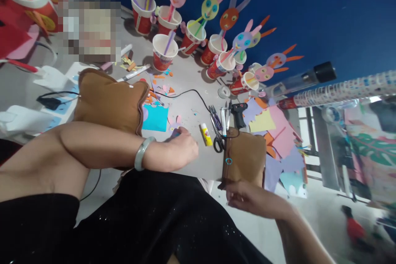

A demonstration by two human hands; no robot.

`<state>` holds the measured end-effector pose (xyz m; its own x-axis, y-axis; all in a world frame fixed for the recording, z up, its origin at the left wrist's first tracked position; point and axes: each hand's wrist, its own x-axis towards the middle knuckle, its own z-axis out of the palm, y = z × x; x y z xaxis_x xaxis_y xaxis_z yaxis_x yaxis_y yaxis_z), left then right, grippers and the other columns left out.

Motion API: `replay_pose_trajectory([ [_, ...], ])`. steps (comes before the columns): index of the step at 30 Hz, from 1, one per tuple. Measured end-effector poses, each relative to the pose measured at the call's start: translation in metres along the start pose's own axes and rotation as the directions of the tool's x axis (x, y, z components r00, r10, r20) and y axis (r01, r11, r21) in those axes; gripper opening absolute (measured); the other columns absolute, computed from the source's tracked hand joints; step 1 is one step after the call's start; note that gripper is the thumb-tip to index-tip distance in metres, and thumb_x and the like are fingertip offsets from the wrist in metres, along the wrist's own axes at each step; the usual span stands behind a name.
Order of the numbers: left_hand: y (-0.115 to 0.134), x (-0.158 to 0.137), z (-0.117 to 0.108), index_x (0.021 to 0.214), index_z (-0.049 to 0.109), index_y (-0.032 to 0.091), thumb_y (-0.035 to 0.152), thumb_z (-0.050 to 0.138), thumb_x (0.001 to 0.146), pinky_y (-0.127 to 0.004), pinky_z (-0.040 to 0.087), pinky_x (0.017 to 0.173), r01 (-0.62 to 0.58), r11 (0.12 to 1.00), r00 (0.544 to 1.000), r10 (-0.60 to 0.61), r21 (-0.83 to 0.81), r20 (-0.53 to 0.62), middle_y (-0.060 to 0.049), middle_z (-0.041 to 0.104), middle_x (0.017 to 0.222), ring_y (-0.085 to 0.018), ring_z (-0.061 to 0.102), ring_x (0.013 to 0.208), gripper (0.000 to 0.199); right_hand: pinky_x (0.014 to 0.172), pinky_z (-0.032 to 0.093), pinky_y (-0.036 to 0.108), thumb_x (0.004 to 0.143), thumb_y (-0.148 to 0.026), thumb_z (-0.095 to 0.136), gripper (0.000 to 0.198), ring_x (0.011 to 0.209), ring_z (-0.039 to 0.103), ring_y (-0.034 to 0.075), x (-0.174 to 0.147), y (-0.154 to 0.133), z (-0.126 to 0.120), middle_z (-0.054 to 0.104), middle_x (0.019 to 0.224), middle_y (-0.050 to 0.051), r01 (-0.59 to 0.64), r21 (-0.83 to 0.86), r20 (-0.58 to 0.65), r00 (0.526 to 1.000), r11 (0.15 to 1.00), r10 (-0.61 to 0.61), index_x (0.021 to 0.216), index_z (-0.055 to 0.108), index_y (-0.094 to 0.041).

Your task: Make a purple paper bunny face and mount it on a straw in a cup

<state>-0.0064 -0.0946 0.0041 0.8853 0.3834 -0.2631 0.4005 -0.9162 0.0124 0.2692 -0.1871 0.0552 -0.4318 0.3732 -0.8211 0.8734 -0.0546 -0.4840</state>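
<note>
My left hand (182, 152), with a pale bangle at the wrist, is closed over the table with its fingers curled down. Just beyond its fingertips is a small purple paper rabbit face (175, 125); whatever the fingers hold is hidden. Beside that face lies a bright blue paper square (155, 118). My right hand (247, 199) is at the near edge of the right brown cushion (247, 154), fingers bent together and slightly blurred. Any small thing in them cannot be made out. A small blue ring shape (228, 161) shows on this cushion.
A yellow glue stick (206, 134), scissors (218, 134) and a black glue gun (239, 114) lie between the cushions. Red paper cups (163, 52) with rabbit faces on straws line the back. Another brown cushion (108, 103) supports my left arm. Coloured paper (283, 132) lies right.
</note>
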Motion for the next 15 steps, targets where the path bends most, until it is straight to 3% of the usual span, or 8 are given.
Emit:
replay_pose_trajectory([
  [3,0.001,-0.001,0.004,0.097,0.076,0.012,0.003,0.067,0.081,-0.054,0.06,0.08,0.001,1.0,1.0,-0.001,0.0,-0.021,-0.015,0.078,0.087,-0.034,0.078,0.082,0.021,0.063,0.045,0.033,0.09,-0.022,0.058,0.02,0.068,0.061,0.019,-0.006,0.035,0.057,0.067,0.074,0.005,-0.282,-0.11,-0.125,0.955,0.953,0.268,0.07,0.059,-0.021],
  [5,0.003,-0.003,0.003,0.099,0.075,0.012,0.004,0.065,0.082,-0.054,0.059,0.08,0.013,1.0,0.999,-0.013,0.011,-0.029,-0.015,0.078,0.086,-0.034,0.078,0.082,0.022,0.066,0.047,0.034,0.082,-0.017,0.064,0.016,0.072,0.065,0.022,-0.005,0.056,0.082,0.068,0.076,0.005,-0.467,-0.122,-0.277,0.864,0.876,0.422,0.068,0.058,-0.022],
  [7,0.004,-0.004,0.001,0.101,0.075,0.011,0.006,0.063,0.084,-0.054,0.058,0.081,0.023,0.999,0.999,-0.023,0.03,-0.023,-0.017,0.078,0.085,-0.035,0.077,0.084,0.022,0.067,0.052,0.035,0.083,-0.015,0.061,0.016,0.076,0.069,0.024,-0.003,0.075,0.098,0.068,0.075,0.007,-0.599,-0.034,-0.333,0.762,0.8,0.556,0.068,0.062,-0.021],
  [9,0.004,-0.005,-0.001,0.103,0.075,0.01,0.008,0.062,0.085,-0.054,0.057,0.082,0.031,0.998,1.0,-0.031,0.047,-0.002,-0.018,0.079,0.086,-0.035,0.077,0.087,0.022,0.058,0.055,0.033,0.082,-0.012,0.057,0.017,0.071,0.071,0.023,-0.001,0.088,0.107,0.073,0.087,0.01,-0.67,0.088,-0.295,0.689,0.737,0.662,0.084,0.072,-0.02],
  [12,0.004,-0.006,-0.002,0.105,0.075,0.009,0.006,0.058,0.086,-0.054,0.057,0.083,0.024,0.998,0.999,-0.026,0.062,0.026,-0.02,0.079,0.089,-0.035,0.077,0.089,0.025,0.041,0.052,0.027,0.077,-0.011,0.057,0.035,0.062,0.071,0.02,0.001,0.102,0.113,0.075,0.108,0.014,-0.718,0.171,-0.268,0.624,0.674,0.733,0.106,0.074,-0.02],
  [15,0.005,-0.007,-0.001,0.104,0.075,0.009,0.005,0.057,0.086,-0.056,0.057,0.083,0.017,0.998,1.0,-0.017,0.066,0.008,-0.02,0.079,0.088,-0.036,0.077,0.088,0.025,0.039,0.051,0.028,0.078,-0.014,0.058,0.014,0.057,0.07,0.022,-0.003,0.114,0.11,0.074,0.089,0.014,-0.759,0.155,-0.295,0.575,0.632,0.763,0.082,0.07,-0.018],
])
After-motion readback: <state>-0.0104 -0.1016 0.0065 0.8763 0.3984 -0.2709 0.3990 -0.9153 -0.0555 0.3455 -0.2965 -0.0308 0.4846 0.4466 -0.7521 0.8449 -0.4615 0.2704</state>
